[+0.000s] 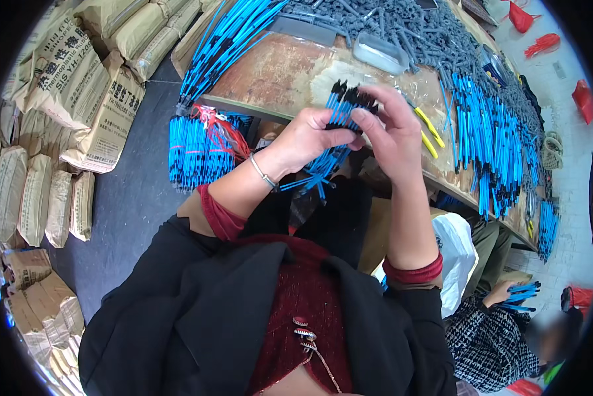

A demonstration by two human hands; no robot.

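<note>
In front of my body, close to the table's near edge, I hold a bundle of thin blue rods with black ends (328, 160). My left hand (304, 137) is wrapped round it, thumb across the rods. My right hand (399, 135) closes on the bundle's upper part, its thumb pressed by the black tips and its fingers curled over the far side. The rods' lower ends fan out beneath my left hand. Yellow-handled pliers (429, 132) lie on the table just right of my right hand.
Loose blue rods (227, 43) lie at the table's left, more (488, 132) at its right. Behind a clear tray (381, 54) is a heap of grey plastic pieces (402, 23). Tied bundles (200, 158) stand below left. Paper sacks (59, 72) line the left. A co-worker (491, 336) holds rods, lower right.
</note>
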